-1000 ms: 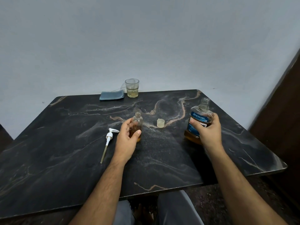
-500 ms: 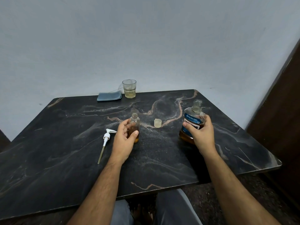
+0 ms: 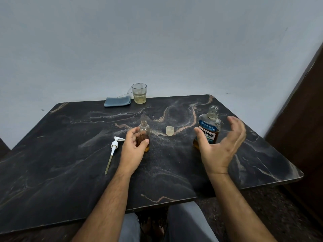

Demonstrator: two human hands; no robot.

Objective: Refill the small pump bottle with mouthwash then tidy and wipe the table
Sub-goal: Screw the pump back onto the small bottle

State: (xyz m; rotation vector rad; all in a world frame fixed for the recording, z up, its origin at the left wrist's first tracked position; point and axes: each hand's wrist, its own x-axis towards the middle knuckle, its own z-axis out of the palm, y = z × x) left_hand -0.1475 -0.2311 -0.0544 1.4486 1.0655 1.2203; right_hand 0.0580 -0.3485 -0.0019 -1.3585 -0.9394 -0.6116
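Released, mouthwash bottle seemingly just clears right hand; left hand grips pump bottle.

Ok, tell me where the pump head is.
In the head view, the pump head lies flat on the table, just left of the left hand holding the small bottle.

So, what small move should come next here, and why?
Probably the right hand, open beside the uncapped mouthwash bottle, should pick up the cap lying between the bottles. The small bottle, gripped by the left hand, already holds amber liquid, with its pump lying nearby.
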